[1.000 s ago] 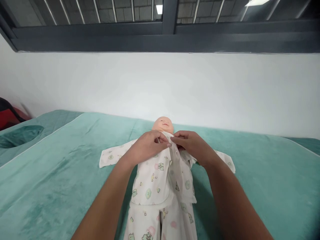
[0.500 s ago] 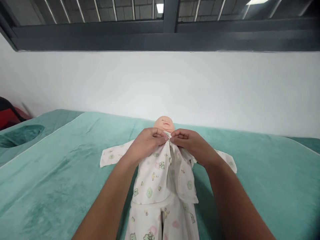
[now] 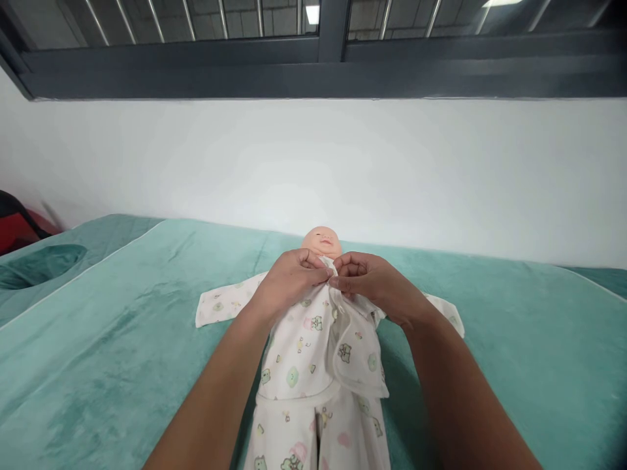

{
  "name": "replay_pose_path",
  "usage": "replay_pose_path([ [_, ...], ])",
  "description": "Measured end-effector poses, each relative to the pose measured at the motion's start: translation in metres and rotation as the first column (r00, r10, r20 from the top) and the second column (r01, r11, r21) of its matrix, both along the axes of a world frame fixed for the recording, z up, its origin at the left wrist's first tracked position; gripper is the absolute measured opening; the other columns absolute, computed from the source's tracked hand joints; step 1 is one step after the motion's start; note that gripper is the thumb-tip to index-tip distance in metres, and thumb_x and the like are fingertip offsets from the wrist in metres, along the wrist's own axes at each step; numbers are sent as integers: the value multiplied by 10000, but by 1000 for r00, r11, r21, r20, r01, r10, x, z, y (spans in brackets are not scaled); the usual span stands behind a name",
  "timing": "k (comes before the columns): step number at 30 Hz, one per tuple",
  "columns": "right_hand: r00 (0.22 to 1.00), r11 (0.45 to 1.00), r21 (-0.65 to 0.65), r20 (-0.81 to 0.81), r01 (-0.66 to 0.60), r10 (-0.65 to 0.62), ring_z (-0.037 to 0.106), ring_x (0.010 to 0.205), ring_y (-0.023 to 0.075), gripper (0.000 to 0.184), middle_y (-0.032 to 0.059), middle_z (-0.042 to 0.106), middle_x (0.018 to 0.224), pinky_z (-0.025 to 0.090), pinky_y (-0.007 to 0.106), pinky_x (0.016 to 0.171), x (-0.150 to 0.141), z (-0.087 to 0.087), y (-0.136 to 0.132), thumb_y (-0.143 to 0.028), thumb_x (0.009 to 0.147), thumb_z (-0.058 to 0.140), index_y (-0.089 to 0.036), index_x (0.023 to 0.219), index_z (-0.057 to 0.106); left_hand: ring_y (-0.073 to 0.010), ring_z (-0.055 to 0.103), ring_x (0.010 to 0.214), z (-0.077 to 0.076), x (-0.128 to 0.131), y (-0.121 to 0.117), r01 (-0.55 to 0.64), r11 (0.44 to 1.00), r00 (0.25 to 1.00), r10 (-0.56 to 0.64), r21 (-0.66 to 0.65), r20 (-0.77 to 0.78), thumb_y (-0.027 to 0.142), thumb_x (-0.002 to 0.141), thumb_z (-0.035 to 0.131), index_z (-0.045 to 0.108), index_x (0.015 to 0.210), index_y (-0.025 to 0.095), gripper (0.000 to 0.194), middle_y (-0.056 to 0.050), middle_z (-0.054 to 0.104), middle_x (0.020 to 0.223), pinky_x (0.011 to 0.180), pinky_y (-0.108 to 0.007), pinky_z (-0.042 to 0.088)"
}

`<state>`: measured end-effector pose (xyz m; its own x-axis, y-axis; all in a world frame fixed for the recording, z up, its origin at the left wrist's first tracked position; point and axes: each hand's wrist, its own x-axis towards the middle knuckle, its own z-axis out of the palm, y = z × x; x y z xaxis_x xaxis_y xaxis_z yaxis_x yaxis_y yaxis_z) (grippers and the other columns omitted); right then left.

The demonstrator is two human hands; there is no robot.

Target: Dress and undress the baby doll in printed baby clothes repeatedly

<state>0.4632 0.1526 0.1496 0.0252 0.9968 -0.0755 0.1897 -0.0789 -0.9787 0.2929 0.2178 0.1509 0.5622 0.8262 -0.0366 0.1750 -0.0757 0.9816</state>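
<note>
A baby doll (image 3: pixel 322 240) lies on its back, head toward the wall, dressed in a white printed baby jacket (image 3: pixel 296 349) and matching pants (image 3: pixel 294 437). Both jacket sleeves stretch out to the sides. At the collar, my left hand (image 3: pixel 298 277) pinches one front edge of the jacket between thumb and fingers. My right hand (image 3: pixel 367 281) pinches the other edge, its fingertips almost touching those of the left. Below the hands the front panels hang unfastened, with the right one's lower corner folded open. The fastening between my fingertips is too small to make out.
The doll rests on a teal plush cover (image 3: pixel 122 365) that spreads to both sides. A white wall (image 3: pixel 313 163) rises behind it, under a dark window frame (image 3: pixel 196 72). At the far left is a red and black object (image 3: pixel 17 225).
Both hands stay at the collar, with the right thumb shifted slightly down and left. The jacket's right front panel has fallen flatter and opened outward.
</note>
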Motion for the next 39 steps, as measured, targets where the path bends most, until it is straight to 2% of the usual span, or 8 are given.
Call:
replay_pose_path([
  [5,1000,1000,8,10,-4,4,498,588,120,258,-28,528,644,360,252,538,-2,-1,1,-346,690,720,-178,856,616,-99,528,612,1,3,-1,0,1000,1000,0,-7,4,280,704,643,590,794,186,141,4,611,752,545,-223,369],
  [8,1000,1000,6,23,-7,7,500,600,119,242,-31,534,656,366,251,548,-3,-1,1,-322,699,714,-191,877,616,-115,566,656,2,2,-1,42,999,999,-42,5,12,356,748,635,586,855,193,200,-12,642,812,568,-227,390],
  [11,999,1000,-7,37,-11,11,488,592,113,217,-32,535,674,367,249,548,-5,-2,1,-309,711,704,-207,878,610,-115,559,629,3,1,-2,74,997,997,-73,30,-32,427,784,607,580,915,205,259,-11,647,814,530,-220,369],
  [14,999,1000,-2,46,-21,21,480,592,109,217,-35,528,681,367,247,550,-6,-1,1,-302,712,705,-210,885,613,-106,544,604,4,0,-2,78,997,995,-77,27,-56,394,795,602,570,940,211,236,-4,639,806,514,-214,356],
  [20,998,998,5,-14,-60,60,532,663,126,212,14,624,758,423,264,634,-3,2,-1,-380,807,620,-190,900,613,-127,591,750,0,0,1,154,988,981,-152,-10,120,299,802,599,551,927,195,170,-23,623,852,675,-242,448],
  [28,999,1000,11,-39,-1,2,511,604,108,198,21,647,789,421,256,600,2,-7,4,-338,782,626,-190,912,609,-113,541,671,1,-5,4,142,987,990,-142,75,-13,326,821,551,599,988,201,214,-21,618,853,578,-221,398],
  [39,1000,999,35,8,15,-16,481,595,105,176,-10,566,710,383,248,567,-1,-8,6,-342,751,633,-194,840,668,-133,573,733,0,-3,6,112,990,994,-111,85,-18,358,827,556,605,964,195,218,-29,638,887,630,-242,417],
])
